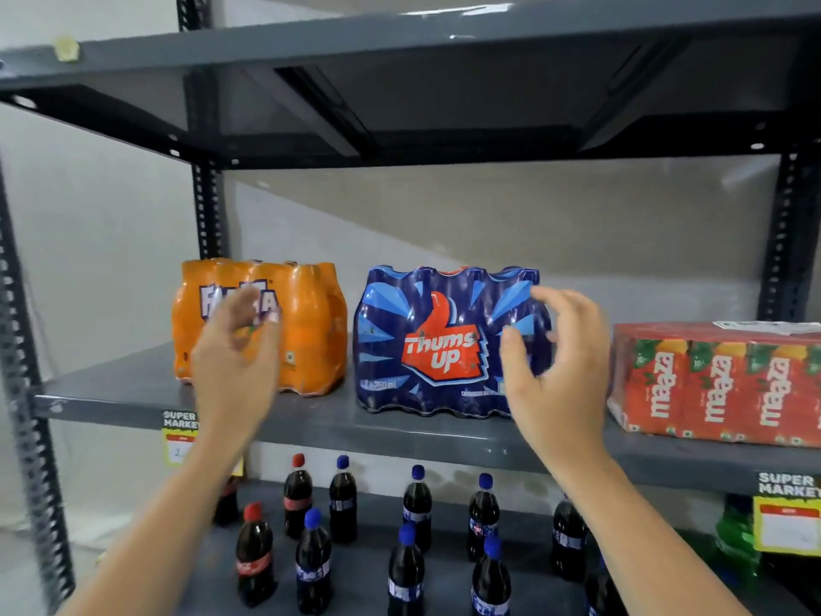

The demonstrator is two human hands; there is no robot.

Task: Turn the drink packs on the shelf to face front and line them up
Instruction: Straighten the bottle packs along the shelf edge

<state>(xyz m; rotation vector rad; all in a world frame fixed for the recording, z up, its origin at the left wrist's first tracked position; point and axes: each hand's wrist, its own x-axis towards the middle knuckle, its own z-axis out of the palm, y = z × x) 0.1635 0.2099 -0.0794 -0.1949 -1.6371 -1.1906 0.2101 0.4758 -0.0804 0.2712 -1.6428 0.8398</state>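
Note:
Three drink packs stand on the grey middle shelf (pixel 311 420). An orange Fanta pack (pixel 306 326) is at the left, slightly angled, with its label partly behind my left hand (pixel 235 353). A blue Thums Up pack (pixel 435 344) stands in the middle with its logo facing me. A red Maaza carton pack (pixel 715 384) lies at the right. My left hand hovers in front of the Fanta pack, blurred, fingers loosely curled and holding nothing. My right hand (pixel 559 362) is open beside the right end of the Thums Up pack, fingers spread, apparently not gripping it.
Several dark cola bottles (pixel 417 504) with red and blue caps stand on the lower shelf. A green bottle (pixel 733 531) sits at the lower right. Yellow price tags (pixel 786 513) hang from the shelf edge. A dark upper shelf (pixel 400 51) overhangs, with perforated uprights (pixel 26 393) at the sides.

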